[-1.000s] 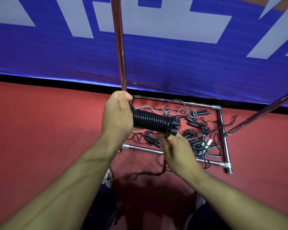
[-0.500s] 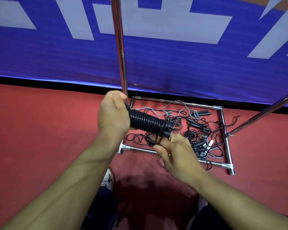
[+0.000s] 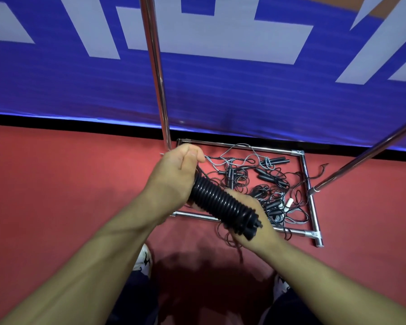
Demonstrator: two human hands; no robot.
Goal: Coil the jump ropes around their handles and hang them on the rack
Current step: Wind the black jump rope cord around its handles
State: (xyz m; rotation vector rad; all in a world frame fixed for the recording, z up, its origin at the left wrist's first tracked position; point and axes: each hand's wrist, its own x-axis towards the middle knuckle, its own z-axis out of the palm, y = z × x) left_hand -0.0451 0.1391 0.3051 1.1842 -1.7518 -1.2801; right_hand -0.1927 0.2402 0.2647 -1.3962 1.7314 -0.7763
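Note:
My left hand (image 3: 174, 177) grips the upper end of a black jump rope (image 3: 220, 205) that is coiled tightly round its handles. The bundle slants down to the right. My right hand (image 3: 251, 221) lies under and behind its lower end, fingers curled round it; a thin loose strand hangs below. Most of the right hand is hidden by the coil. The rack's chrome upright pole (image 3: 155, 66) rises just behind my left hand.
Inside the rack's chrome base frame (image 3: 311, 195) on the red floor lies a tangle of several black and grey jump ropes (image 3: 267, 184). A second chrome pole (image 3: 366, 158) slants up at the right. A blue banner wall stands behind. My shoes show below.
The coiled bundle has tilted, its right end swinging down toward me. My right hand has slid under that lower end, and the hanging tail of rope has grown shorter.

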